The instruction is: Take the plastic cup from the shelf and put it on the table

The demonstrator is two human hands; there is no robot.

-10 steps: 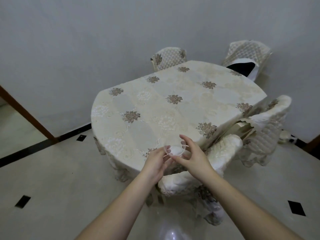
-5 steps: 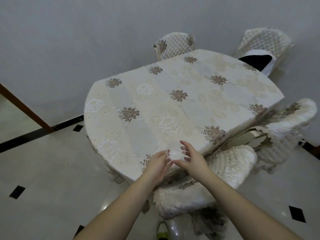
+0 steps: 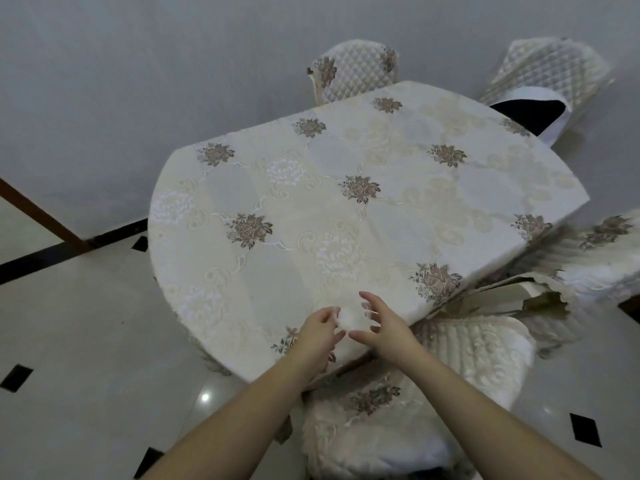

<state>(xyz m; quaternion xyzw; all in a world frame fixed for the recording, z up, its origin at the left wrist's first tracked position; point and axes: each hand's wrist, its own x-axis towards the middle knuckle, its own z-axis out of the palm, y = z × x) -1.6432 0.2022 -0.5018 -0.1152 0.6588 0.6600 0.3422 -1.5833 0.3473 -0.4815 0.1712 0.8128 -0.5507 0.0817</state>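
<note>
A small clear plastic cup point(image 3: 350, 319), blurred and pale, sits between my two hands just above the near edge of the table point(image 3: 346, 216), which wears a cream floral cloth. My left hand point(image 3: 318, 332) pinches the cup's left side with its fingertips. My right hand point(image 3: 382, 325) curls around the right side, thumb below and fingers over the top. I cannot tell whether the cup's base touches the cloth.
Quilted, covered chairs surround the table: one right under my arms point(image 3: 415, 393), one at the right point(image 3: 602, 251), two at the far side point(image 3: 356, 71), one of them with a dark item point(image 3: 533, 114) on it. A grey wall stands behind; the tiled floor lies to the left.
I have stepped closer, so the table fills more of the view. Both hands carried the cup forward from in front of the table edge to over the cloth.
</note>
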